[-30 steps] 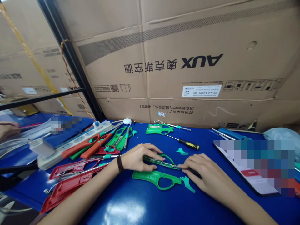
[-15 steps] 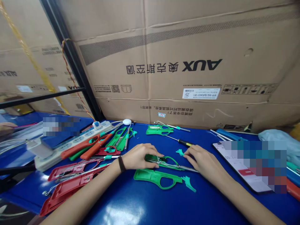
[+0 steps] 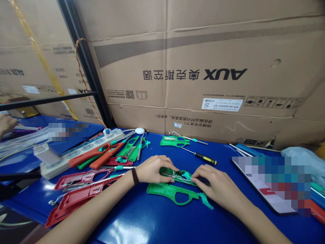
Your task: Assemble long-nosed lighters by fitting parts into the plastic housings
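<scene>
My left hand (image 3: 152,168) lies curled over the left end of a green plastic handle shell with metal parts inside (image 3: 177,175), pinning it to the blue table (image 3: 142,220). My right hand (image 3: 215,184) pinches a small teal plastic piece (image 3: 188,175) against the same shell's right end. A second green handle shell (image 3: 171,192) lies just in front, with a teal trigger piece (image 3: 205,200) at its right tip.
Red (image 3: 76,195), orange (image 3: 101,156) and green (image 3: 132,149) handle parts are piled at left beside a white power strip (image 3: 76,152). A yellow-black screwdriver (image 3: 203,157) lies behind my hands. Large cardboard boxes (image 3: 203,67) wall the back. A tablet (image 3: 274,183) sits at right. Another person's hand (image 3: 5,123) is far left.
My right hand went out to the small teal piece near the screwdriver, picked it up and brought it back to the green shell. My left hand stayed put.
</scene>
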The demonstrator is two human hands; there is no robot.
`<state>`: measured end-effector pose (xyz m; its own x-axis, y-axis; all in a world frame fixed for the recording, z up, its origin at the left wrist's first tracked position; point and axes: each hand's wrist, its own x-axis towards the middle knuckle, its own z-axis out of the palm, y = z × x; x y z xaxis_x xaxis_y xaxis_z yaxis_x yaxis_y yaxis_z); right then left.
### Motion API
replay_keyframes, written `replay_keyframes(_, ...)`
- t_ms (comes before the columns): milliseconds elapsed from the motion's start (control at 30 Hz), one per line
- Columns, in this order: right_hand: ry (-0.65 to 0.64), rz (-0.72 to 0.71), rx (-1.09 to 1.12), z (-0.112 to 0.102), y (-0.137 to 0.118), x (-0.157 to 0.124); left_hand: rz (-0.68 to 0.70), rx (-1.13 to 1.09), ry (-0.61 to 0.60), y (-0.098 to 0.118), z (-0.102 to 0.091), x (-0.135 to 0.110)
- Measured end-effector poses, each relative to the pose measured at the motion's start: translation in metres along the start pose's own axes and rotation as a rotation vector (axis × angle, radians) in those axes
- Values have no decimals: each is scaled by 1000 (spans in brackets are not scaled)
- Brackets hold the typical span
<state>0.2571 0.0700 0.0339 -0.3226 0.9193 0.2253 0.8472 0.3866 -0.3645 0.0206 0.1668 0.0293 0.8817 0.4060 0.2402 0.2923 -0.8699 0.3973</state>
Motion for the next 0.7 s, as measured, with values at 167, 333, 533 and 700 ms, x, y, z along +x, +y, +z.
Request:
replay_keyframes(167,17,-11,4,3,-2,1,-3,-7,-5,0,0,1)
replay_keyframes(333,18,22,-10,2,-4,2,1,-5,-9,2,-1,0)
replay_keyframes(533,-60,-8,-24,-2,-3,7,3,-14,-7,2,0,1)
replay_keyframes(700,-65,-17,21,0,-6,8,3,-27,-8,2,0,2)
